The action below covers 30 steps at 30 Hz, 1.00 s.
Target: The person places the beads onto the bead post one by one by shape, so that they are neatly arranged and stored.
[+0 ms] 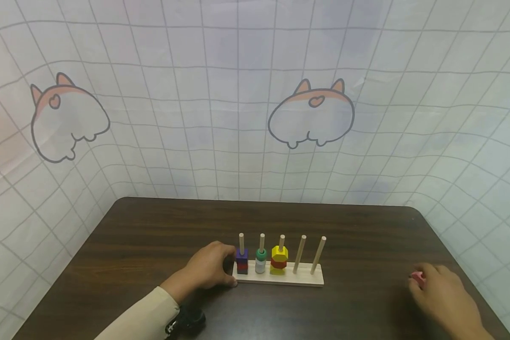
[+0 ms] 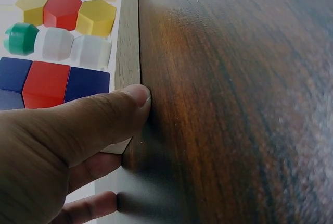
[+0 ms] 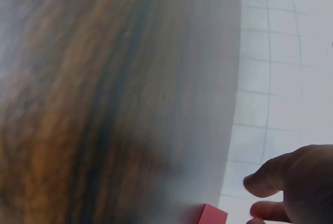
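A wooden peg stand (image 1: 280, 279) sits mid-table with upright pegs. Purple-blue and red square blocks (image 1: 242, 257) fill its left peg; a green bead (image 1: 261, 255) over white ones and yellow and red hexagonal blocks (image 1: 279, 259) fill two more. The two right pegs are bare. My left hand (image 1: 210, 265) grips the stand's left end, thumb (image 2: 136, 96) on its near edge, fingers curled round the end. Far to the right, my right hand (image 1: 444, 293) is over a small red block (image 3: 212, 215). In the right wrist view, a gap shows between its fingertips and that block.
The dark wooden table (image 1: 174, 222) has rounded far corners. A white gridded curtain (image 1: 221, 104) with cartoon animal prints stands around its back and sides. A black device (image 1: 187, 321) is strapped at my left wrist, by the pale sleeve (image 1: 142, 316).
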Motion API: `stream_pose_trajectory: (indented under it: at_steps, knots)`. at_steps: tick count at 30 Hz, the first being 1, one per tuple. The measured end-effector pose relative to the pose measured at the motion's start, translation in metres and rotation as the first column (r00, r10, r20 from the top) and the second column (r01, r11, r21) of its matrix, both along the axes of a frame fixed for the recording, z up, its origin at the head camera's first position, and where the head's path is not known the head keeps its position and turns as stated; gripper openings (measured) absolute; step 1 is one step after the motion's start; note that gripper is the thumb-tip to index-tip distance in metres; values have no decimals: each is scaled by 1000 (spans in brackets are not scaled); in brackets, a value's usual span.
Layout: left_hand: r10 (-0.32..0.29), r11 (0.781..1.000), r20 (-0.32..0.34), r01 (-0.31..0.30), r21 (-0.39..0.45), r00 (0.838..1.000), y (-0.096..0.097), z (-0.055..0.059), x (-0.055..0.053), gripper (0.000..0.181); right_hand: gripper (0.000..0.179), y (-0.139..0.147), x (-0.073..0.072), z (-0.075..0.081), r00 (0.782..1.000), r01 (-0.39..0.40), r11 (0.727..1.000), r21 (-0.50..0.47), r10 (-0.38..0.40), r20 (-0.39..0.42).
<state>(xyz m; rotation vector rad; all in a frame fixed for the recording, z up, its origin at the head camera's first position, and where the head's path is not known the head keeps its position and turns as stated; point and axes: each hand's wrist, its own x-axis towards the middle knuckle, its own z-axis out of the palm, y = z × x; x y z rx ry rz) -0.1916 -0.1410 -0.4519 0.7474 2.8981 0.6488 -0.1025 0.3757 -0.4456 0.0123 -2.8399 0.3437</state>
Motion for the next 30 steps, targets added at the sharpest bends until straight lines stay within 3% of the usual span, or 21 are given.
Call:
stream_pose_trajectory:
  at_steps: [4, 7, 12, 18, 26, 30]
  knots:
    - [2, 1000, 4, -2, 3, 1000, 0, 0, 0, 44, 40, 5, 0, 0, 988, 27, 999, 23, -31, 148]
    - [4, 1000, 9, -4, 5, 1000, 0, 0, 1, 44, 44, 6, -2, 0, 977, 30, 999, 34, -36, 209]
    - [6, 1000, 11, -6, 6, 1000, 0, 1, 1, 45, 43, 7, -3, -3, 983, 60, 998, 25, -63, 171]
    - [5, 1000, 8, -5, 4, 1000, 0, 2, 1, 45, 41, 8, -3, -1, 979, 83, 996, 14, -84, 188]
    - [3, 1000, 4, -3, -4, 1000, 0, 1, 1, 45, 28, 2, -7, -3, 989, -15, 1000, -25, 18, 144]
    - [3, 1000, 6, -3, -2, 1000, 0, 1, 1, 45, 21, -7, -12, -3, 982, -51, 996, -70, 62, 176]
